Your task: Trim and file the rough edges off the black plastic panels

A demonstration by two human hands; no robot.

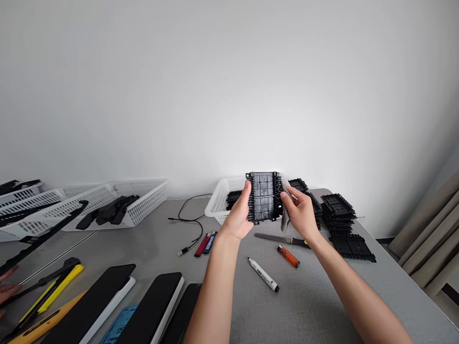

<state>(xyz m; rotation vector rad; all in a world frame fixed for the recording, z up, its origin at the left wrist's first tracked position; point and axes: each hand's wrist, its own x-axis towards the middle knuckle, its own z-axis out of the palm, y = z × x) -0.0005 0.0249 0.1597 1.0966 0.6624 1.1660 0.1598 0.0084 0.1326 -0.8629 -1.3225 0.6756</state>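
My left hand point(238, 214) grips the left edge of a black plastic panel point(264, 197) with comb-like toothed sides, held upright above the table. At the panel's right edge, my right hand point(300, 211) pinches a grey cloth point(285, 220) against the teeth. Behind the panel stands a white plastic basket point(217, 200) with more black toothed parts point(233, 198) inside. Under my right hand lie a flat file point(274, 237) with a black and yellow handle and an orange lighter point(288, 256). A white marker point(263, 274) rests nearer to me.
Stacks of black toothed panels point(339, 215) stand at the right. A black USB cable point(193, 220), a red lighter point(202, 245) and a blue lighter point(210, 242) lie left of centre. Further left are white baskets point(150, 205), phones point(154, 306), yellow cutters point(60, 289) and another person's hand point(7, 286).
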